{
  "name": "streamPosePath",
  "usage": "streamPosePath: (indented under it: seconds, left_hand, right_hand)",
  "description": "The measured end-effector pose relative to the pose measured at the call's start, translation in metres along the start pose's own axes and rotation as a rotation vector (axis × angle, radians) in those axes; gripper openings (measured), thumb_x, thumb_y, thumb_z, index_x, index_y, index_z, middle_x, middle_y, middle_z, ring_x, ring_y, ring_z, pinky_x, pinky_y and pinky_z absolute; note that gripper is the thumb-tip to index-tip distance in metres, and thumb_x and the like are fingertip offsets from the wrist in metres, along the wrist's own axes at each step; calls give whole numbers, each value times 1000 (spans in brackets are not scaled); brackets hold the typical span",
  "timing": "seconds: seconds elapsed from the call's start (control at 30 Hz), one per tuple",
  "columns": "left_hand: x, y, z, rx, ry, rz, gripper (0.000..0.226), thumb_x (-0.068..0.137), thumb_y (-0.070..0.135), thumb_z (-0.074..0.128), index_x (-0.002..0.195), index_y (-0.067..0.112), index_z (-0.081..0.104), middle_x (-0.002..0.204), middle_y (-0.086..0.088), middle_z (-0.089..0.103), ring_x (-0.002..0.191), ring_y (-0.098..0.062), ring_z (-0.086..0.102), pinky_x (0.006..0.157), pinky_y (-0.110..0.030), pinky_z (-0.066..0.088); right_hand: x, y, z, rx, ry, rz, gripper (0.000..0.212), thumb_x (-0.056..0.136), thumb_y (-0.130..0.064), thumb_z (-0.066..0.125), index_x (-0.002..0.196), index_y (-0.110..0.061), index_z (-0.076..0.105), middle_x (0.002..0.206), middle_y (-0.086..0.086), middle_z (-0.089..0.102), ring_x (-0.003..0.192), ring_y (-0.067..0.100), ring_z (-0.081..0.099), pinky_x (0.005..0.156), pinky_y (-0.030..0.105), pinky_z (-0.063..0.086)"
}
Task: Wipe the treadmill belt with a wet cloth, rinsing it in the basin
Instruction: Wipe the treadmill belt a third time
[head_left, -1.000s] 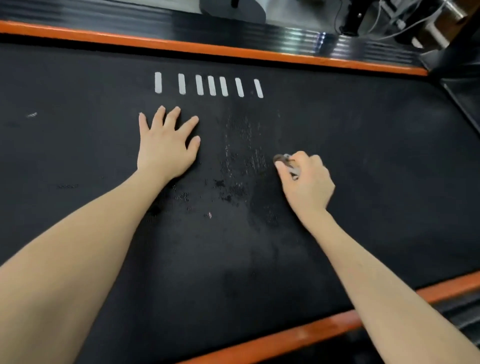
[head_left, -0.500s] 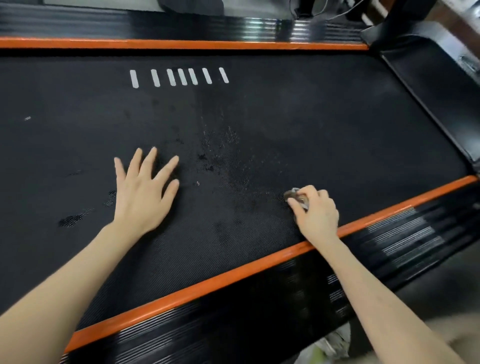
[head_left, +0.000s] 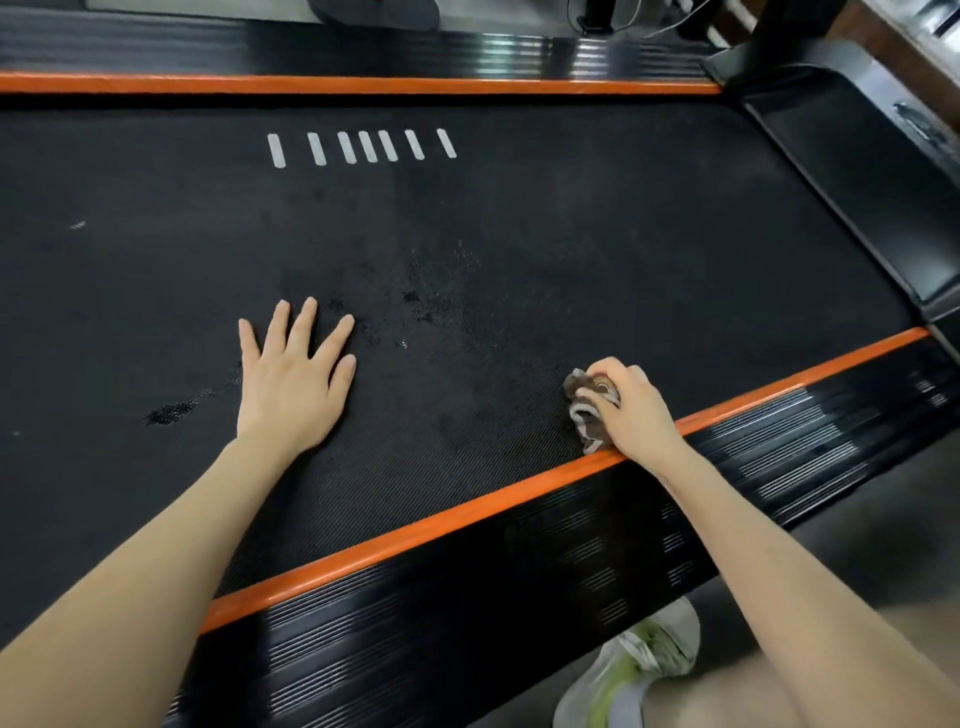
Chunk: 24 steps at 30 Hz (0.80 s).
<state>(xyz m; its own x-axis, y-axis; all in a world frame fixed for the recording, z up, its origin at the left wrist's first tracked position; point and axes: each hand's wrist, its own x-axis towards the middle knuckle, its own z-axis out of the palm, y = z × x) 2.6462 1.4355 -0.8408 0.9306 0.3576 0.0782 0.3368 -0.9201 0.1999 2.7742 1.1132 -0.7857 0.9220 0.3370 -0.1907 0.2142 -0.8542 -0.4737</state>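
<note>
Head view: your left hand (head_left: 291, 387) lies flat, fingers spread, on the belt (head_left: 571, 234); your right hand (head_left: 634, 410) grips a bunched cloth (head_left: 583, 408), partly hidden beneath it.

My right hand (head_left: 635, 411) grips the cloth (head_left: 586, 405) at the belt's (head_left: 571, 234) near edge; my left hand (head_left: 296, 379) lies flat.

The belt (head_left: 571, 234) lies open from the hands to the far strip (head_left: 363, 84). The left hand (head_left: 293, 384) lies flat mid-belt; the right hand (head_left: 631, 410) with the cloth (head_left: 584, 402) crowds the near strip (head_left: 415, 534). A cover (head_left: 831, 171) bounds the right end.
</note>
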Motion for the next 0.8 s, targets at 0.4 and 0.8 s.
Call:
streamPosePath:
  seconds: [0.4,0.8]
  left_hand:
    - [-2,2,-2,13,2,-16,48,101,41,30,145,26,39,153,-16,30,142,-37,19,114,-59,7]
    - [-2,1,0,28,-13,-33,57,96,47,17,143,27,42,151,-12,35,141,-35,24,114,-57,11]
  right_hand:
    - [-11,-27,35,-425,209,-13,53,89,-59,48,134,-31,43,120,12,40,101,28,43,75,36,45]
    - [-20,-90,82,-227,90,-595,33,83,-54,48,91,-28,67,85,4,52,65,24,52,49,32,47]
